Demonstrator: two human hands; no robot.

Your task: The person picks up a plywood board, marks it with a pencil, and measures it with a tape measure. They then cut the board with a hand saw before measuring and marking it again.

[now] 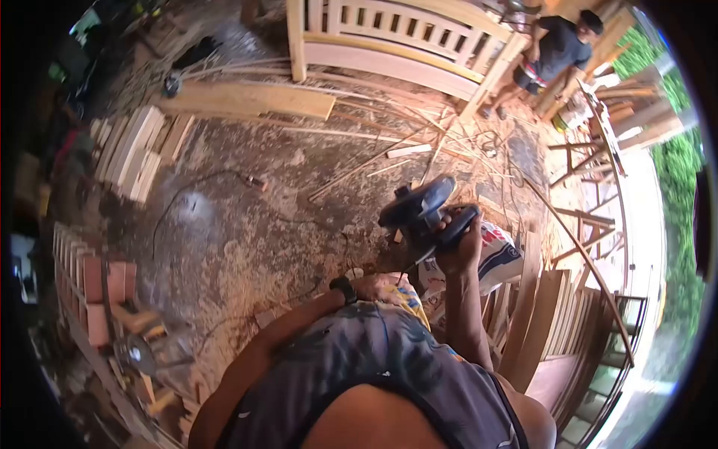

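My right hand (461, 243) is wrapped round the handle of a dark power tool (419, 209), raised in front of me to the right, with a round disc-like part at its far end. My left hand (376, 287) is close to my waist, near the front of my shirt, with a black watch (343, 289) on the wrist. Its fingers are blurred against patterned cloth, so whether they hold anything is unclear. Just beyond the right hand is a white printed sack (499, 258).
A wooden slatted frame (404, 45) stands ahead, with a person (561, 56) beside it. Stacked boards (134, 150) lie at the left, more planks (550, 314) at the right. A cable (179, 191), strips and shavings cover parts of the floor.
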